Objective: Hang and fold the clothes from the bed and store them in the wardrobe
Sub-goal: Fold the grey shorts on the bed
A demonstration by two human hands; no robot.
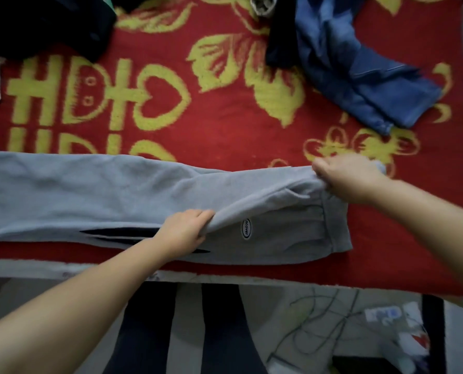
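Grey sweatpants (pixel 89 195) lie lengthwise along the near edge of the bed, legs running off to the left and waistband to the right. A small oval logo patch shows near the hip. My left hand (pixel 187 229) grips a fold of the grey fabric at the crotch area. My right hand (pixel 346 176) grips the upper corner of the waistband, lifting it slightly off the bed.
The bed is covered by a red blanket (pixel 225 136) with yellow patterns. Blue jeans (pixel 360 76) lie crumpled at the back right beside a dark garment (pixel 281 41). Black clothing (pixel 41 25) is heaped at the back left. Below the bed edge the floor shows cables.
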